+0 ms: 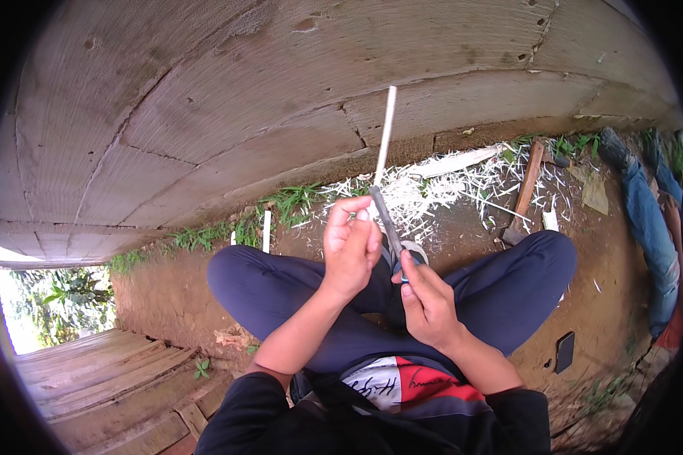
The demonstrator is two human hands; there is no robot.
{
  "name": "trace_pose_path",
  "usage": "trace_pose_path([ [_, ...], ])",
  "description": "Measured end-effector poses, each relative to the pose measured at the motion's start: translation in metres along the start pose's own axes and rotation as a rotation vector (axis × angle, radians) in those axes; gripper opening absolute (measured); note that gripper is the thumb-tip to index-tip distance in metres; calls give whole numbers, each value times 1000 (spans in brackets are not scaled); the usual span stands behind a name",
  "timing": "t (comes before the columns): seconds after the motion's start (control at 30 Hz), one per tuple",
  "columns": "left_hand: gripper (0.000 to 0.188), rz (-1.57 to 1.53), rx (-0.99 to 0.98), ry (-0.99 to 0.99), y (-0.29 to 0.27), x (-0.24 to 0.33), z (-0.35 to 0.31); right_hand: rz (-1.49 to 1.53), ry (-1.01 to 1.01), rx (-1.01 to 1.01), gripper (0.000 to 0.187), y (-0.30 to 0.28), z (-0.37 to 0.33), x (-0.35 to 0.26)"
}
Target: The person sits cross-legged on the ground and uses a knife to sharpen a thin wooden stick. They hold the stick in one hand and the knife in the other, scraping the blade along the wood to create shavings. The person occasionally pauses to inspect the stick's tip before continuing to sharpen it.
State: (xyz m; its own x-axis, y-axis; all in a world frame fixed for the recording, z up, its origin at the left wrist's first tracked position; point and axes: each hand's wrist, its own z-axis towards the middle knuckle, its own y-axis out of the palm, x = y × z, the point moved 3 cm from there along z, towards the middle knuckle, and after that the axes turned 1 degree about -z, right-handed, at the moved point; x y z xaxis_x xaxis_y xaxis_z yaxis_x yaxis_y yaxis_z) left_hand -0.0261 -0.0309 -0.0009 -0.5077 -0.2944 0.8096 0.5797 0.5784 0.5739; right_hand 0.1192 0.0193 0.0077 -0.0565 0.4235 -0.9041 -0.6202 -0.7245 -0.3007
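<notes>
My right hand (430, 303) is closed round the handle of a knife (387, 216) with a dark grey blade that points up and away from me. Beyond the blade's tip, a thin pale strip of wood (385, 136) reaches toward the wall. Its lower end meets the blade, and what bears it there is hidden. My left hand (351, 246) is beside the blade on its left, fingers curled and the forefinger close to the metal. Whatever those fingers pinch cannot be made out. Both hands are above my crossed legs.
White shavings (432, 193) cover the dirt along a plank wall (281, 83). To the right lies a hatchet (530, 182) with a wooden handle. A dark phone (564, 353) rests on the ground, and blue denim (649, 227) is at the far right. Pale strips (266, 231) stand left of my hands.
</notes>
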Motion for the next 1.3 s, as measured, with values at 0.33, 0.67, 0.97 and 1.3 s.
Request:
trace_pose_path([
  [0.33,18,-28,49,53,-4,15,7,31,20,-55,50,5,-5,-1],
  [0.67,16,-48,55,57,-4,15,8,59,24,-74,50,3,-4,-1],
  [0.97,17,4,62,68,-3,12,5,83,28,-52,49,5,-5,-1],
  [1.3,17,10,97,100,-4,10,6,64,23,-39,48,3,-3,0],
])
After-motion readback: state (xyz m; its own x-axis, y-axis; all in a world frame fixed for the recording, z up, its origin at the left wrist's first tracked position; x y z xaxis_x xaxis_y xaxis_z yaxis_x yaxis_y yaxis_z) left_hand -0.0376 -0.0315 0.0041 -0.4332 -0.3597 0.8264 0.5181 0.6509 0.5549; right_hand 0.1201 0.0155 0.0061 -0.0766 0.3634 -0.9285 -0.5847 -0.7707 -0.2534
